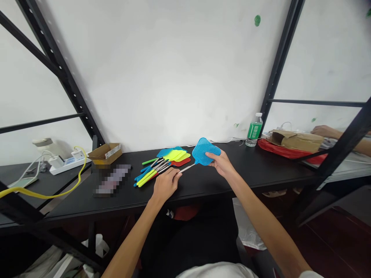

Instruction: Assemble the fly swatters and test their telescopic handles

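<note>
A blue fly swatter (202, 150) with a perforated head is held up over the desk between my two hands. My left hand (167, 184) is closed round its handle end, where the thin metal shaft comes out; the grip itself is hidden by the fingers. My right hand (220, 162) pinches the right side of the blue head, thumb on the near face and fingers behind. Just left of it, a pile of fly swatters (153, 170) in yellow, blue, green and red lies on the desk, heads toward the wall.
The black desk (243, 166) runs along a white wall. A small cardboard box (106, 153) and a blurred-out item (113, 180) lie left. A water bottle (254, 130) stands right, near a brown paper package (295, 141) on red plastic. Another person's hand (323, 131) shows far right. A yellow cable (79, 178) hangs left.
</note>
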`<state>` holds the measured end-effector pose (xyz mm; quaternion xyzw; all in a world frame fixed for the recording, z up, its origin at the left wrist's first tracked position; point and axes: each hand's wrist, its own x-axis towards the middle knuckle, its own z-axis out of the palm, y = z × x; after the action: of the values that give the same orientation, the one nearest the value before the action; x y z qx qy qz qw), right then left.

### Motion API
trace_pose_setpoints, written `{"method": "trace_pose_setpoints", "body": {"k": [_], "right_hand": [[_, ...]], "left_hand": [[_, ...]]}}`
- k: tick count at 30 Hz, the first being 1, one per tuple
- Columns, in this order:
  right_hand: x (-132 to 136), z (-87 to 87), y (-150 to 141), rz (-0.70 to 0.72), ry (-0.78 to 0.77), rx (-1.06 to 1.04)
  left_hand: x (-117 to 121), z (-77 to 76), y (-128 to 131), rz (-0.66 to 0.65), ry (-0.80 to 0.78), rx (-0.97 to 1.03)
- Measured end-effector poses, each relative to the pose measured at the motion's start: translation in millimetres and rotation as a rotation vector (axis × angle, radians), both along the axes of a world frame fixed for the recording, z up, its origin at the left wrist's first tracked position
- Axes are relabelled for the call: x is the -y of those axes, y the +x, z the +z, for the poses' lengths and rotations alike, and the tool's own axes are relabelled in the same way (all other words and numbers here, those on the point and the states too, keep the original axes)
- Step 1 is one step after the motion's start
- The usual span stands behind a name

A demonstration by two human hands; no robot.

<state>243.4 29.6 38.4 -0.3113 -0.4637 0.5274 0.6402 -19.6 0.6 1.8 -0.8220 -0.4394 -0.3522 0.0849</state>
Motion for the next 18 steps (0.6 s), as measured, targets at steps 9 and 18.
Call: {"method": "trace_pose_setpoints", "body": {"k": [9, 18], "right_hand": [[3.5, 9.7, 24.5, 0.074, -0.018, 0.314], [4.0, 9.9, 30.6, 0.066, 0.062, 0.488]], "left_hand": [[-3.5, -3.2, -2.6, 0.014, 0.014, 0.074], [1.5, 0.0, -0.9, -0.013, 0.006, 0.038]]}}
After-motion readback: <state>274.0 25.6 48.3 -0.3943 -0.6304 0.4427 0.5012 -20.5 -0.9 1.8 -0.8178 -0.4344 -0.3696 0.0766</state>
